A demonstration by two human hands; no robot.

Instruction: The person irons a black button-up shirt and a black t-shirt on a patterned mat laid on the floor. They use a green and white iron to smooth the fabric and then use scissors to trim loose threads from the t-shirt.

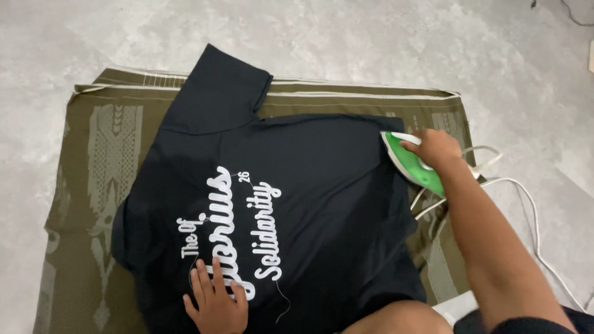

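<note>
Black shirt (297, 185) spread mid-frame on an olive cloth (105, 142). Left hand (216, 300) flat, fingers splayed, at its lower edge; right hand (436, 148) clamped on the green iron (411, 164) at centre right.

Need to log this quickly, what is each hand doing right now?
Left hand: open, flat on the black T-shirt.
Right hand: closed around the green iron.

Beyond the cloth (86, 185), bare floor (371, 43) lies open on its far and left sides; past its right edge a white cord (526, 204) loops across the floor.
</note>
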